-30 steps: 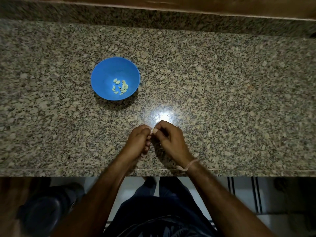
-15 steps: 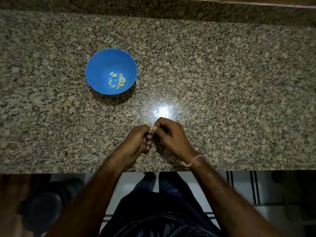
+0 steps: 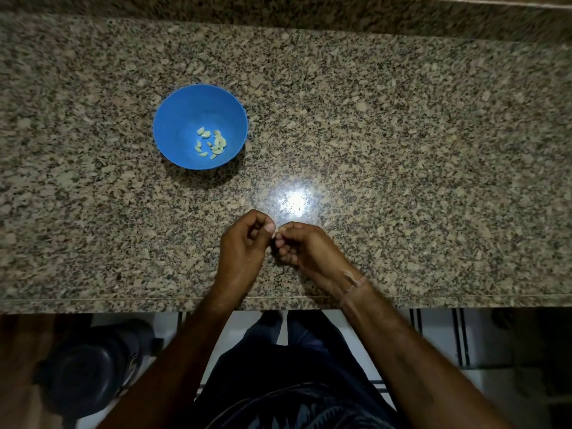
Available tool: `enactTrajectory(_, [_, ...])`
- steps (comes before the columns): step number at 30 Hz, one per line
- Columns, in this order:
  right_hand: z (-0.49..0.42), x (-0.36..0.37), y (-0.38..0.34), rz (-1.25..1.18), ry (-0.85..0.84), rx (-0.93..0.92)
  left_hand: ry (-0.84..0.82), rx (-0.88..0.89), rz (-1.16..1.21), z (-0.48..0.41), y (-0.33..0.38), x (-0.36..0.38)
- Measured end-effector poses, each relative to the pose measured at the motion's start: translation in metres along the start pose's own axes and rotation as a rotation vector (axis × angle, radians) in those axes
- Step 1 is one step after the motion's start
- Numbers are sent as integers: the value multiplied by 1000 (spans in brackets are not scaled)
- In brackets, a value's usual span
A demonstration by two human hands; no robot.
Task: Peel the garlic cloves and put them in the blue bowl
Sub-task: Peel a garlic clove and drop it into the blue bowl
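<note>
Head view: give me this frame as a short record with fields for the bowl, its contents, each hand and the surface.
surface: granite counter
bowl: blue bowl, upright on the counter, apart from both hands
contents: small cluster of peeled cloves at the bottom
left: left hand, fingers curled, pinching a small pale garlic clove
right: right hand pinching the same clove; thread band on wrist
clove: mostly hidden, peel state unclear

Dim in here. Speckled granite tabletop (image 3: 402,150) with a bright glare spot (image 3: 294,201) near its front edge, a granite ledge (image 3: 278,7) along its back, and white tiled floor (image 3: 433,335) below.
</note>
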State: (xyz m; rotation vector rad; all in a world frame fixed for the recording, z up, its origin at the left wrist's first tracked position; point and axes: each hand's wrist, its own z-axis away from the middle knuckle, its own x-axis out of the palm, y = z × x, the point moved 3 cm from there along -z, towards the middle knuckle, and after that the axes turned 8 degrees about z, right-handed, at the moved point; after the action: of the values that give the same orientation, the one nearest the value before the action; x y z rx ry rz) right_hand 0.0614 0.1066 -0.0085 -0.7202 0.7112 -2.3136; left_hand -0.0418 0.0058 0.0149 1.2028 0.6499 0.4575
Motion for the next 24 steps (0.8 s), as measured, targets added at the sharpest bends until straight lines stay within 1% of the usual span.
enactTrajectory(2, [0, 1, 3, -50, -26, 58, 2, 30, -54, -1, 1, 0])
enactTrajectory(3, [0, 0, 3, -32, -22, 37, 1, 28, -60, -2, 1, 0])
enactTrajectory(8, [1, -6, 1, 316, 60, -301, -17, -110, 106, -5, -3, -2])
enactTrajectory(11, [1, -9, -1, 409, 125, -371, 21, -118, 110, -6, 0, -3])
enactTrajectory(15, [1, -8, -1, 379, 215, -415, 75, -89, 24, -5, 6, 3])
enactTrajectory(20, [-1, -2, 5, 214, 238, -402, 146, -117, -33, -2, 1, 9])
enactTrajectory(24, [-1, -2, 10, 148, 268, -410, 162, -222, 31, -4, -8, 13])
